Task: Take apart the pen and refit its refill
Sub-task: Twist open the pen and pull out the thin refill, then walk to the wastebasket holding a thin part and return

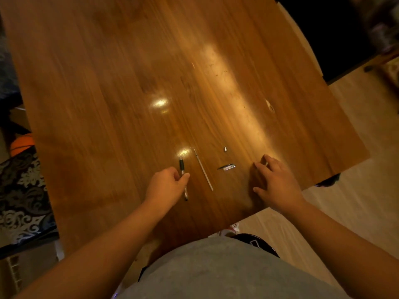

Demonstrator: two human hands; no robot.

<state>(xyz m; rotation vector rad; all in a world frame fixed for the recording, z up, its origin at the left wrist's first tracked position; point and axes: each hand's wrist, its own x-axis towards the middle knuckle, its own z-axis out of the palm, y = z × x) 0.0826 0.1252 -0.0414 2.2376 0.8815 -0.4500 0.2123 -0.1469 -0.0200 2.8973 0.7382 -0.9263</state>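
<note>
The pen lies in pieces on the wooden table (129, 83). My left hand (166, 186) pinches the clear pen barrel (182, 169) with its black grip section, which lies flat on the wood. To its right lies the thin white refill (204, 170), pointing away from me. Further right are the small metal tip cone (225, 148) and the shiny clip cap (226, 167). My right hand (278, 184) rests on the table right of the cap, fingers spread; a small pale piece (266, 163) shows at its fingertips, too small to identify.
The table's near edge runs diagonally under my forearms, with pale floor to the right. A patterned cloth (23, 190) and an orange ball (21, 143) sit off the table's left side. Bright light reflections mark the wood beyond the parts.
</note>
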